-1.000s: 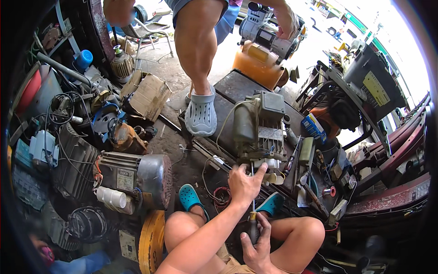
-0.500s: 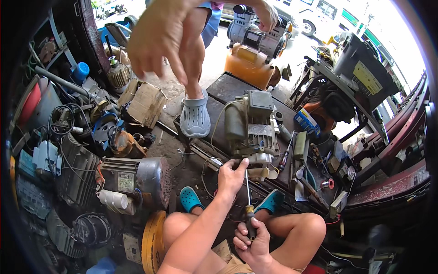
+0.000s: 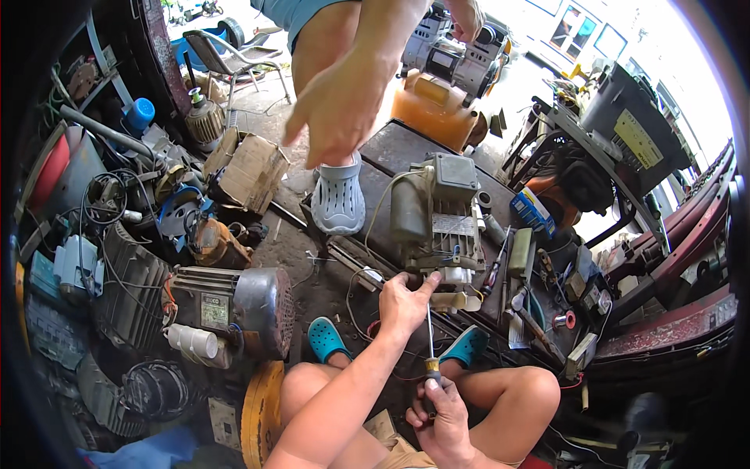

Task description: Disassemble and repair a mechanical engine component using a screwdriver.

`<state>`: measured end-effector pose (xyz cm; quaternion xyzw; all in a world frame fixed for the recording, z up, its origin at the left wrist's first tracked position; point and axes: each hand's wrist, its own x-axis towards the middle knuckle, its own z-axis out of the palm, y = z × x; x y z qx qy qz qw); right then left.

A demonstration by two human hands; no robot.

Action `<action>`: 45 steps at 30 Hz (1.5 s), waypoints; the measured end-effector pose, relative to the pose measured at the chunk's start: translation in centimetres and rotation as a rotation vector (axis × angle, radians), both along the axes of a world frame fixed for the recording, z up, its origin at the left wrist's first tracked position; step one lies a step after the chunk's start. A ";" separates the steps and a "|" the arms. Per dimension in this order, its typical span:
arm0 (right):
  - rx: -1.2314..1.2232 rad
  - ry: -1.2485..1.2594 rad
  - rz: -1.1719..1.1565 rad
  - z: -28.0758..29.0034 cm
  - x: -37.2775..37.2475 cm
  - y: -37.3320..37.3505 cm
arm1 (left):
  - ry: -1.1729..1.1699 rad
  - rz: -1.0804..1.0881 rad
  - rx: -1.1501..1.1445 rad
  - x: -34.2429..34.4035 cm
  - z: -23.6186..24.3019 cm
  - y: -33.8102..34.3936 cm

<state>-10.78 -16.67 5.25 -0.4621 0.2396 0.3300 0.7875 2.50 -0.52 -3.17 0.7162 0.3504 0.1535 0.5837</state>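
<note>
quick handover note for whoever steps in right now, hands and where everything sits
Left hand: open, fingertips on the lower end of the grey-green motor unit, by its white fitting.
Right hand: shut on the screwdriver, handle low between the knees, shaft pointing up toward that fitting; tip contact cannot be told.
The unit stands on the dark metal plate. Another person's hand hangs above it, and their grey clog is beside the unit.
Done: screwdriver lined up.
Left: unit still looks assembled.

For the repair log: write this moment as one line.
left hand: on grey motor base | right hand: grips screwdriver, tip up at motor | other person's hand: overhead | grey clog: beside motor
</note>
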 end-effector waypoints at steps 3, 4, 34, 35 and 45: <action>-0.053 -0.035 -0.006 -0.5 -0.3 0.6 | 0.025 -0.034 -0.067 -0.3 1.0 0.1; -0.055 -0.034 -0.001 -0.3 -0.2 0.6 | 0.026 -0.030 -0.069 -0.4 1.4 0.1; 0.074 0.193 0.154 0.5 2.5 -0.9 | 0.013 -0.142 -0.181 -1.0 1.9 1.4; 0.104 0.190 0.202 0.1 2.5 -1.2 | 0.022 -0.153 -0.187 -1.2 2.2 1.4; 0.021 0.049 0.155 -1.2 3.4 -0.7 | 0.052 -0.160 -0.148 -1.5 3.1 1.1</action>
